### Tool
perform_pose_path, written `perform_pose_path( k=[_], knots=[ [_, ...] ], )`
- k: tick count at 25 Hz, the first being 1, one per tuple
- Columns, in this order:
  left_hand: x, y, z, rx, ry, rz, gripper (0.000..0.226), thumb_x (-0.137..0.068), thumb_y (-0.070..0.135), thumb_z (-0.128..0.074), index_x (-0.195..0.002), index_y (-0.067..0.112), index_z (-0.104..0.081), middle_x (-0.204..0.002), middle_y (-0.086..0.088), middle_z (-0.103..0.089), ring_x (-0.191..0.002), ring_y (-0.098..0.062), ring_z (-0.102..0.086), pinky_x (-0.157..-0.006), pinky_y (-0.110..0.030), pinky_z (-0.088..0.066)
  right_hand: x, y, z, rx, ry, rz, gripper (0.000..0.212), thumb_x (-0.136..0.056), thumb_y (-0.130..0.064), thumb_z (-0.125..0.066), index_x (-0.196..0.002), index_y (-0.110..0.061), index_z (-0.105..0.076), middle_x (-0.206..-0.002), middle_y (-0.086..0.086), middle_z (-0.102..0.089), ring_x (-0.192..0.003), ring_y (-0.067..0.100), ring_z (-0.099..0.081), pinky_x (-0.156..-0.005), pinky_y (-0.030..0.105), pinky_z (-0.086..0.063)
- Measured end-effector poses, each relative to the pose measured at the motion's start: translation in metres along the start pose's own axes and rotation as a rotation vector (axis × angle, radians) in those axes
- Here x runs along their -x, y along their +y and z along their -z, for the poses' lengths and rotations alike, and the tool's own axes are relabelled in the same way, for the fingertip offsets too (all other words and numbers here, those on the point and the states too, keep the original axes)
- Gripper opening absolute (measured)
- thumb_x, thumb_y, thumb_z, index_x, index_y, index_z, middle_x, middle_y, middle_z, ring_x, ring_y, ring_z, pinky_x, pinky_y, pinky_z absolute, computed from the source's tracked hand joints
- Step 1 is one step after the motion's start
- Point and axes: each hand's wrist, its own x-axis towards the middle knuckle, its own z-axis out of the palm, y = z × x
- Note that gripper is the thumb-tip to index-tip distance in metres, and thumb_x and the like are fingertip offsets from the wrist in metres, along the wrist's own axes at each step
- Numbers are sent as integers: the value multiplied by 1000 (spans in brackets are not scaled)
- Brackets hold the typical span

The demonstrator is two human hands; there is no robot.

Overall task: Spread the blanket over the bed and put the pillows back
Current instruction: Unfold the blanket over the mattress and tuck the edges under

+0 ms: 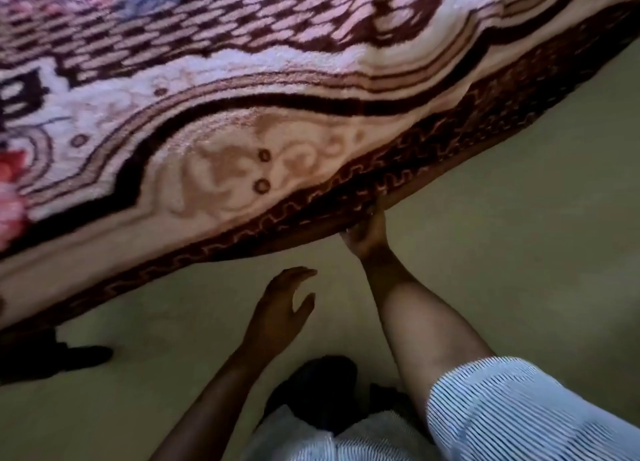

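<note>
Presently: blanket (242, 131), patterned brown, cream and pink, draped across the bed, dark border hanging at the near side. Right hand (363, 232) grips the border's lower edge. Left hand (284, 304) holds nothing, fingers loosely spread, above the floor (519, 252).

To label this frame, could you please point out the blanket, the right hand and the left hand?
blanket (214, 169): head view, beige patterned band near the hem.
right hand (363, 232): head view, back of the hand gripping the hem.
left hand (282, 308): head view, middle of the open hand.
</note>
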Motion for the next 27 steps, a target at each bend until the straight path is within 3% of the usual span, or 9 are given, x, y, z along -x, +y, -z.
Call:
perform_pose_path(
  k=[2, 4, 7, 10, 13, 16, 20, 24, 27],
  knots=[
    [-5, 31, -9, 437, -43, 399, 39, -92, 26, -56, -130, 27, -48, -128, 10, -50, -113, -7, -49, -94, -17, -36, 34, -14, 12, 2, -110, -16, 67, -81, -70, -37, -128, -24, -52, -115, -1, -67, -106, 19, -63, -89, 37, -50],
    [-15, 64, -21, 906, -101, 601, 38, -90, 30, -58, -126, 33, -46, -125, 11, -54, -107, -6, -53, -94, -24, -36, 71, -22, 24, 60, -95, -32, 66, -78, -63, -47, -131, -23, -51, -126, 0, -62, -116, 21, -58, -98, 37, -45],
    [-38, 98, -34, 1405, -15, 461, 45, -81, 41, -54, -123, 26, -53, -119, 7, -63, -106, -8, -61, -97, -29, -42, 107, -30, 29, 210, -116, -35, 39, -83, -42, -59, -117, -22, -60, -119, 2, -66, -111, 18, -60, -94, 32, -46],
    [-64, 105, -39, 1620, 88, 379, 42, -89, 32, -51, -126, 13, -54, -118, -5, -66, -107, -18, -64, -86, -29, -53, 116, -40, 29, 311, -2, -84, 23, -89, -32, -59, -109, -21, -61, -106, 0, -67, -102, 16, -60, -86, 29, -47],
    [-67, 90, -47, 1585, 104, 546, 35, -94, 20, -51, -128, 12, -53, -105, -3, -70, -94, -17, -67, -75, -30, -55, 116, -50, 34, 267, 99, -104, 24, -87, -40, -60, -98, -18, -59, -102, 6, -63, -98, 21, -59, -91, 37, -48],
    [-49, 73, -66, 1381, 96, 738, 40, -94, 21, -50, -134, 18, -46, -115, -3, -62, -95, -16, -60, -76, -32, -47, 115, -50, 26, 242, 19, -126, 29, -86, -56, -52, -99, -30, -55, -107, 0, -60, -104, 21, -56, -95, 45, -47],
    [-40, 64, -63, 1281, 18, 838, 46, -94, 32, -50, -137, 18, -44, -128, -4, -56, -101, -15, -58, -76, -35, -45, 91, -30, 6, 379, 29, -57, 32, -87, -31, -64, -112, -12, -59, -114, 7, -65, -97, 19, -63, -88, 35, -52],
    [-28, 94, -36, 1120, -324, 1062, 82, -80, 66, -50, -145, 21, -25, -143, -18, -35, -123, -36, -43, -84, -48, -36, 69, -33, 15, 519, 169, 4, 34, -89, -27, -61, -117, -8, -57, -114, 9, -63, -91, 20, -61, -79, 33, -52],
    [-43, 107, -28, 1179, -254, 1092, 104, -72, 71, -55, -148, 12, -15, -146, -25, -28, -131, -42, -34, -107, -59, -19, 82, -38, 31, 523, 49, -24, 26, -91, -33, -55, -112, -18, -59, -111, -3, -64, -100, 13, -59, -79, 29, -47]
  ],
)
